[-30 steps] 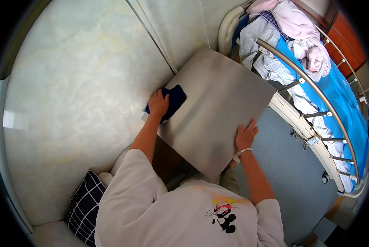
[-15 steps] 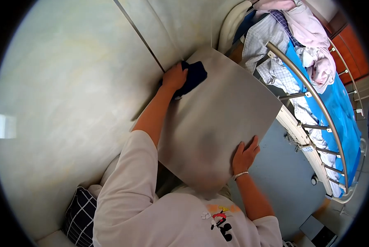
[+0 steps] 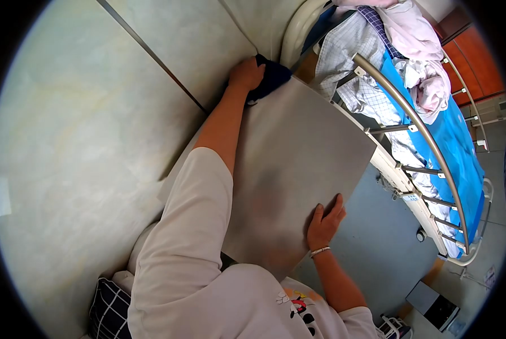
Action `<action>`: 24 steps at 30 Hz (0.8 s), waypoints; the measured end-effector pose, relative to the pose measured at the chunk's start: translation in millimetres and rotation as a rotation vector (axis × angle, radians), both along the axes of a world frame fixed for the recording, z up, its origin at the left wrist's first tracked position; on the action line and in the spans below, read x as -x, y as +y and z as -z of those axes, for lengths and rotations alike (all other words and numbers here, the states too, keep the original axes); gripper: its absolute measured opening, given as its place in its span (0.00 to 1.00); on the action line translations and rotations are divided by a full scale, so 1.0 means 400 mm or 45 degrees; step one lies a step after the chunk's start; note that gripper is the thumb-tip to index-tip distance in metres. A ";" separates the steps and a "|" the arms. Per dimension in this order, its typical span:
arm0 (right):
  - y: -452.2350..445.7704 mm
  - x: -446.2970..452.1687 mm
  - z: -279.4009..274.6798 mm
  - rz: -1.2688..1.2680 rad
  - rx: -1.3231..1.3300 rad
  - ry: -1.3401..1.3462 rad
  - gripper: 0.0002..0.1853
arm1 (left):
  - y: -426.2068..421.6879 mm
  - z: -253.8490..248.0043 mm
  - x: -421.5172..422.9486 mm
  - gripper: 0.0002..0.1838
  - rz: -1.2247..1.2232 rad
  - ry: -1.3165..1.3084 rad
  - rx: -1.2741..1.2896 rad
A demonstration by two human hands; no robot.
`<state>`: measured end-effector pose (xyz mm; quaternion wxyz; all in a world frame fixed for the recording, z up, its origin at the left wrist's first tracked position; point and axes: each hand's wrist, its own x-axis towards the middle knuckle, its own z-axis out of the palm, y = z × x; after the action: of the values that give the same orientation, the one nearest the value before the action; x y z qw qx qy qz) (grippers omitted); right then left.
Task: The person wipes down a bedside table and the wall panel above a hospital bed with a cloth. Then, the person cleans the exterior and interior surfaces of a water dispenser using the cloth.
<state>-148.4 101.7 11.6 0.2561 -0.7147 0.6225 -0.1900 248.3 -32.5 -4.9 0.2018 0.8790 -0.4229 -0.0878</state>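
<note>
A dark navy cloth (image 3: pixel 274 77) is gripped under my left hand (image 3: pixel 247 74), pressed on the far end of a smooth grey cabinet top (image 3: pixel 304 135) beside the wall. Part of the cloth is hidden beneath the fingers. My right hand (image 3: pixel 325 223), with a bracelet at the wrist, rests at the near right edge of the cabinet top. Its thumb stands apart from the fingers and nothing is in it.
A pale marbled wall (image 3: pixel 83 124) runs along the left. To the right stands a bed with a curved metal side rail (image 3: pixel 428 133), blue sheet (image 3: pixel 453 138) and pink bedding (image 3: pixel 414 28). A checkered cushion (image 3: pixel 110 311) is at lower left.
My left hand has pushed the cloth farther along the wall side to the far corner of the top. My right hand stays at the edge while the view shifts slightly.
</note>
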 end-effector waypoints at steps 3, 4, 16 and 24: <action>-0.003 0.000 0.007 -0.012 -0.017 0.014 0.31 | 0.005 -0.007 -0.010 0.24 0.014 -0.007 -0.007; -0.002 0.000 0.005 -0.013 -0.023 0.011 0.32 | 0.014 -0.008 -0.009 0.24 0.001 0.021 -0.013; 0.001 -0.003 0.011 0.000 0.007 -0.012 0.31 | 0.294 -0.023 0.059 0.24 -0.120 -0.014 -0.168; -0.001 0.000 0.020 -0.037 -0.014 -0.118 0.30 | 0.623 0.000 0.136 0.23 -0.168 -0.186 -0.171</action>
<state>-148.6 101.3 3.6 0.2913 -0.7128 0.6005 -0.2156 194.0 216.6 -4.7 0.1164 0.9206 -0.3709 -0.0380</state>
